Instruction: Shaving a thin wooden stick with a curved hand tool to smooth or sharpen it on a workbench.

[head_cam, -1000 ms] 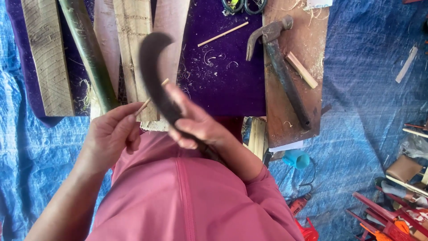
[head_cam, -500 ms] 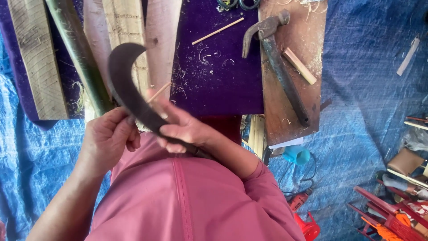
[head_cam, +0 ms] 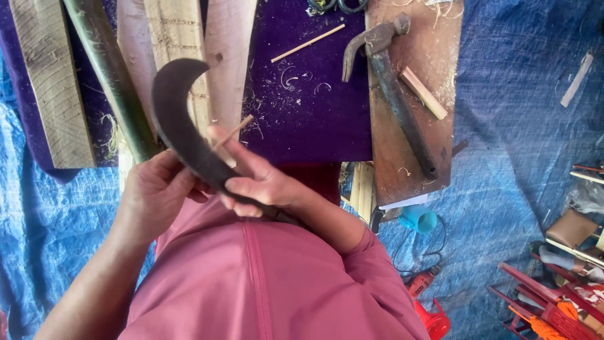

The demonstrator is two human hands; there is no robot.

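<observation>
Right grip: my right hand (head_cam: 261, 182) is clenched around the handle end of the curved knife (head_cam: 182, 129), fingers wrapped over the dark metal, index finger stretched forward along it.
Left grip: my left hand (head_cam: 154, 192) pinches the near end of a thin wooden stick (head_cam: 234, 131); the fingertips are hidden behind the blade, so I cannot tell exactly how they close on it.
Knife: held in the air just above my lap, hooked tip pointing up and to my right, over the pale planks.
Stick: it shows just past the blade's right edge, slanting up and away; whether blade and stick touch I cannot tell.
In the way: the blade covers my left fingertips and most of the stick.
Just beyond: pale wooden planks (head_cam: 179, 44) lie side by side with a green bamboo pole (head_cam: 110, 75) on their left, and another plank (head_cam: 47, 82) further left.
Purple cloth: a purple cloth (head_cam: 314, 119) carries curled shavings and a second thin stick (head_cam: 308, 43).
Right side: a brown board (head_cam: 434, 157) bears a rusty hammer (head_cam: 390, 82) and a small wood block (head_cam: 423, 93).
Floor: a blue tarpaulin (head_cam: 516, 107) with a light-blue cup (head_cam: 418, 219) and red tools (head_cam: 547, 302) at the right.
Pose: both forearms bent inward, hands close together over my pink shirt (head_cam: 251, 283).
</observation>
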